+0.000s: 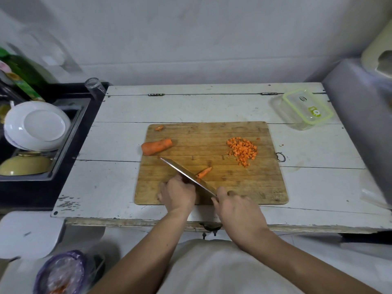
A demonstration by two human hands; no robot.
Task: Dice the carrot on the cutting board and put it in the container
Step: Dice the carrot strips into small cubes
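Note:
A wooden cutting board point(212, 187) lies on a white painted table point(110, 145). A thick carrot piece point(156, 146) rests at the board's left, a small carrot end point(159, 128) at its far left corner, and a heap of diced carrot point(242, 150) at its right. My right hand point(235, 205) grips the handle of a knife point(186, 176) whose blade runs diagonally toward the thick piece. A thin carrot strip point(204, 172) pokes out from under the blade. My left hand point(177, 194) rests curled on the board against the blade's left side; what its fingers hold is hidden. A clear container with a green-rimmed lid point(305, 108) stands at the table's far right.
A black sink point(63, 132) at the left holds white plates point(36, 126) and a yellow bowl point(25, 164). A glass point(95, 87) stands at the sink's back edge. A grey appliance point(364, 124) borders the table on the right. A purple plastic bag point(61, 272) sits at the bottom left.

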